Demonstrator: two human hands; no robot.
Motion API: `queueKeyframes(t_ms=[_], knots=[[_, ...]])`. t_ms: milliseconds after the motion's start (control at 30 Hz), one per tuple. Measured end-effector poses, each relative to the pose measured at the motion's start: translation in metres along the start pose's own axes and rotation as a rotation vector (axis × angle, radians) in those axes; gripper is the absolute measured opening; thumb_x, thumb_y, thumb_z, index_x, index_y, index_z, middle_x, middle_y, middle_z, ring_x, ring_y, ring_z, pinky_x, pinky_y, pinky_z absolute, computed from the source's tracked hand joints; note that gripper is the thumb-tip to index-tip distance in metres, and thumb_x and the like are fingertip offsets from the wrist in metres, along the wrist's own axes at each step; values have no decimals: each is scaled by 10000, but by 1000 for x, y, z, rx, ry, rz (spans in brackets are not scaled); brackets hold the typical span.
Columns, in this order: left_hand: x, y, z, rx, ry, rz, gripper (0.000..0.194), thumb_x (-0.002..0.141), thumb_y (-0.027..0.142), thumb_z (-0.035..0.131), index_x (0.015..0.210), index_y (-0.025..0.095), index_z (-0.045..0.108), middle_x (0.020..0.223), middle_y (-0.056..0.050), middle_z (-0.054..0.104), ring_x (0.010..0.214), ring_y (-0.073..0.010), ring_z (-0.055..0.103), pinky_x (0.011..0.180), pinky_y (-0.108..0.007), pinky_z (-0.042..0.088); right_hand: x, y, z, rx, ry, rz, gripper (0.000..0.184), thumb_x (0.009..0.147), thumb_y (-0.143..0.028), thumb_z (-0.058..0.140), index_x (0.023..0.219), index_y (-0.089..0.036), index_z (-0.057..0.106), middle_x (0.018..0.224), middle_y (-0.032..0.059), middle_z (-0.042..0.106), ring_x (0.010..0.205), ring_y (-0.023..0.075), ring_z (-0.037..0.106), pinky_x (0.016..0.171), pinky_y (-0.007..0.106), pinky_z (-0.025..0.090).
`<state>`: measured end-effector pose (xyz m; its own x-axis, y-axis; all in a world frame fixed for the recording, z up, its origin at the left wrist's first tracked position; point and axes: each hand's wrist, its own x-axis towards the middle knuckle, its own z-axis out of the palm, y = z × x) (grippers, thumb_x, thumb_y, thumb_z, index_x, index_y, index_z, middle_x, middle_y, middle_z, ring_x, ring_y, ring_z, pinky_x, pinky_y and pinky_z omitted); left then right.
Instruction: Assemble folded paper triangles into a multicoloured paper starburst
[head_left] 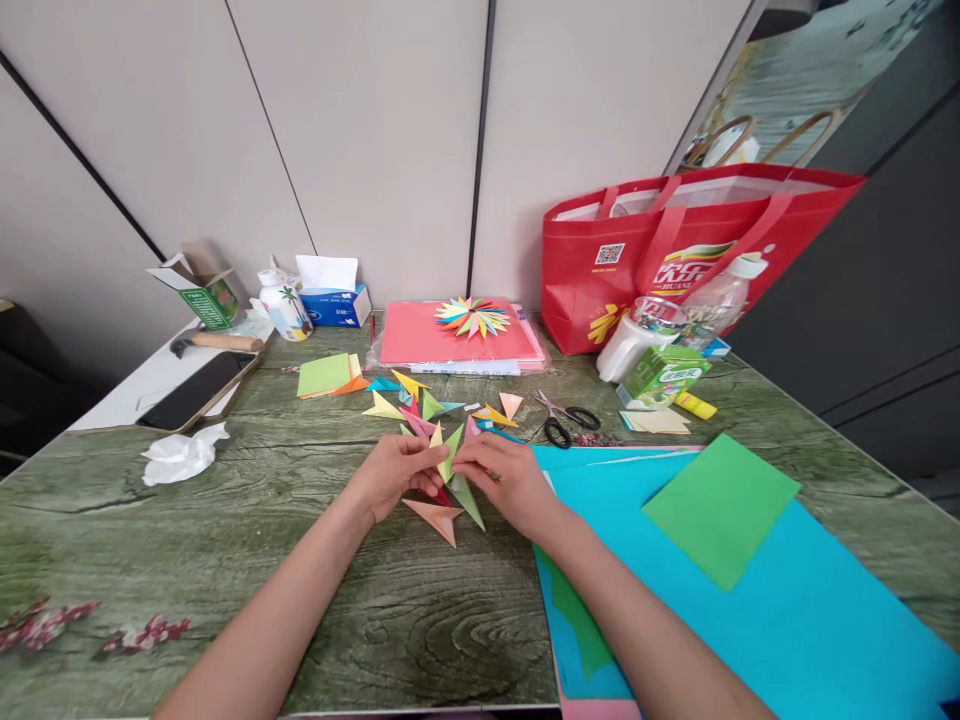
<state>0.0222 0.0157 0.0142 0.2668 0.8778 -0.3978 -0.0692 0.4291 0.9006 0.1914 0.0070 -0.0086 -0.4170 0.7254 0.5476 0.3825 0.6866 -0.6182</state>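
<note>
Between my two hands are folded paper pieces, a pale yellow one and a light green one point(451, 455). My left hand point(401, 475) pinches the yellow side with thumb and fingers. My right hand point(506, 478) has its fingers closed at the right edge of the green piece; the fingertips partly hide it. Several other folded paper pieces in pink, yellow, orange and blue lie behind and around my hands. A peach folded piece point(436, 517) rests on the table just in front of them. Farther back, a multicoloured paper star ring point(472, 317) lies on a pack of red paper point(409, 338).
Blue sheets point(787, 600) with a green square point(724, 510) cover the right side. Scissors point(562, 415), a milk carton point(660, 378) and a red bag point(592, 270) stand or lie behind. At left are a crumpled tissue point(182, 455), a phone point(199, 390) and a hammer point(217, 341).
</note>
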Motion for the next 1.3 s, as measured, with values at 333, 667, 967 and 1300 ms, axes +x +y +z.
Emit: queueKeyframes(t_ms=[333,667,967,1300], knots=[[4,-5,-4,27,-16,-28,262,587,309,728,554,82,601,448,-32,596,381,-79,532,415,-173,452,-1,3,3,-7,-5,-25,117,818,-194,522,776,-179,630,774,41,620,733,135,582,664,244,464],[2,-4,-5,17,-37,-39,253,590,295,728,557,80,601,458,-34,605,384,-79,539,427,-173,463,-1,4,2,-36,-7,-56,109,825,-193,514,805,-180,621,806,38,619,754,128,577,680,238,462],[3,-3,-5,11,-46,-45,271,574,312,736,572,73,609,461,-45,611,382,-83,543,410,-168,453,0,1,1,-6,-18,-36,88,804,-200,548,777,-180,630,771,35,624,723,127,582,654,234,461],[2,-1,-4,-3,-33,-62,267,556,297,749,536,84,589,447,-34,601,368,-74,534,412,-158,454,-1,-3,2,-80,-13,-33,124,831,-182,495,794,-174,613,793,50,621,738,140,577,667,253,457]])
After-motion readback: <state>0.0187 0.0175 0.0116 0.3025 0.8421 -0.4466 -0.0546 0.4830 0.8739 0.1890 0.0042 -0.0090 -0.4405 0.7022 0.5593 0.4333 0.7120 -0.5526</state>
